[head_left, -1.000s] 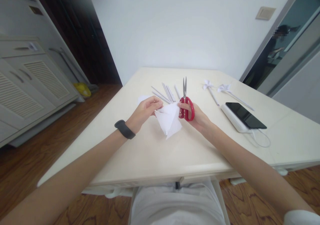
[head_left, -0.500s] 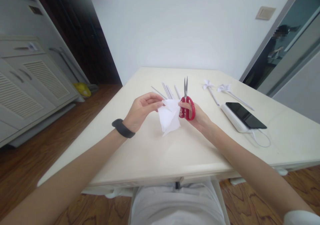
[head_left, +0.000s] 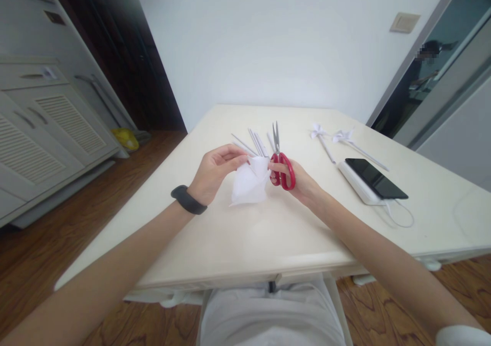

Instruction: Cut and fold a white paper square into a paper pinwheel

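A thin white sheet of paper point(head_left: 250, 185) hangs between my two hands above the table, with a slit or fold near its top. My left hand point(head_left: 220, 169), with a dark band on its wrist, pinches the paper's upper left. In my right hand point(head_left: 299, 178) are red-handled scissors point(head_left: 283, 171), blades pointing away and slightly parted. The right fingertips also touch the paper's right edge. Just beyond the paper lie several thin white paper sticks point(head_left: 258, 142), partly hidden by it and the scissors.
Two white paper pinwheels on sticks point(head_left: 322, 140) lie at the right. Nearer stands a white box-like device point(head_left: 356, 183) with a black phone point(head_left: 376, 177) on it and a white cable. The cream table point(head_left: 245, 243) meets a white wall. A person point(head_left: 410, 80) shows beyond a doorway.
The paper has swung left and shows a broader face. My right hand and the scissors have moved a little left and down. My left hand has barely shifted.
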A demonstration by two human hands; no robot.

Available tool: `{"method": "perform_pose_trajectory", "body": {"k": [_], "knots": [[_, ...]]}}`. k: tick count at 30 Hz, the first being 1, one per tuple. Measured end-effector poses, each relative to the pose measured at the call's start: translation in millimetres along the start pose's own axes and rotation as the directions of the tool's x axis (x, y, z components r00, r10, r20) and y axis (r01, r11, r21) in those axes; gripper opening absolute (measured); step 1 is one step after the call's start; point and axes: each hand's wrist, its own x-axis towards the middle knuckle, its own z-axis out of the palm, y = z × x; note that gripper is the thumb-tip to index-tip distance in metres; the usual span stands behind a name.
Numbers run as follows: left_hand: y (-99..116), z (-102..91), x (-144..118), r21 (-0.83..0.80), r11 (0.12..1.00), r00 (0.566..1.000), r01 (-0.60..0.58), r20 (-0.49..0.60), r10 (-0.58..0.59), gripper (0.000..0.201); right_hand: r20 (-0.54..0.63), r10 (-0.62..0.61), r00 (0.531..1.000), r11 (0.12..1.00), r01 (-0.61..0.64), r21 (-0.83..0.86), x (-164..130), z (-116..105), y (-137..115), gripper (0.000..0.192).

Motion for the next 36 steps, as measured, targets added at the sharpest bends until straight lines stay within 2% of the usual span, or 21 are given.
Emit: {"method": "perform_pose_trajectory", "body": {"k": [4, 8, 12, 14, 16, 19, 23, 30, 36], "knots": [[1.7, -0.5, -0.8, 0.032, 0.999, 0.999, 0.035, 0.004, -0.035, 0.010, -0.010, 0.017, 1.000, 0.991, -0.018, -0.131, -1.6, 3.6, 0.2, 0.023], [3.0, -0.9, -0.5, 0.092, 0.996, 1.000, -0.017, -0.009, 0.018, 0.010, -0.104, 0.002, 0.995, 0.978, -0.024, -0.209, -3.4, 4.3, -5.4, 0.027], [4.3, -1.7, 0.0, 0.213, 0.973, 0.996, -0.086, -0.009, 0.090, 0.010, -0.235, -0.080, 0.969, 0.966, 0.017, -0.258, -3.6, 0.0, -10.6, 0.028], [4.3, -2.2, 0.1, 0.283, 0.949, 0.990, -0.137, 0.004, 0.142, 0.011, -0.244, -0.140, 0.960, 0.961, 0.072, -0.267, -3.6, -0.3, -11.1, 0.027], [3.6, -2.5, -0.1, 0.330, 0.930, 0.986, -0.166, 0.041, 0.161, 0.011, -0.204, -0.208, 0.957, 0.951, 0.148, -0.272, -4.1, 2.2, -10.4, 0.026], [2.1, -1.7, -1.5, 0.380, 0.909, 0.985, -0.170, 0.104, 0.141, 0.013, -0.076, -0.298, 0.952, 0.928, 0.270, -0.255, -5.7, 9.6, -8.1, 0.025], [1.0, 1.8, -4.2, 0.426, 0.888, 0.980, -0.173, 0.162, 0.113, 0.014, 0.057, -0.319, 0.946, 0.918, 0.324, -0.230, -8.5, 18.2, -4.7, 0.026], [0.9, 5.5, -6.8, 0.442, 0.880, 0.975, -0.177, 0.201, 0.095, 0.012, 0.080, -0.316, 0.945, 0.894, 0.325, -0.307, -9.3, 19.2, -2.0, 0.027], [-0.5, 5.1, -6.4, 0.402, 0.903, 0.978, -0.150, 0.192, 0.077, 0.013, 0.094, -0.325, 0.941, 0.910, 0.338, -0.241, -9.8, 20.7, -2.6, 0.027]]}}
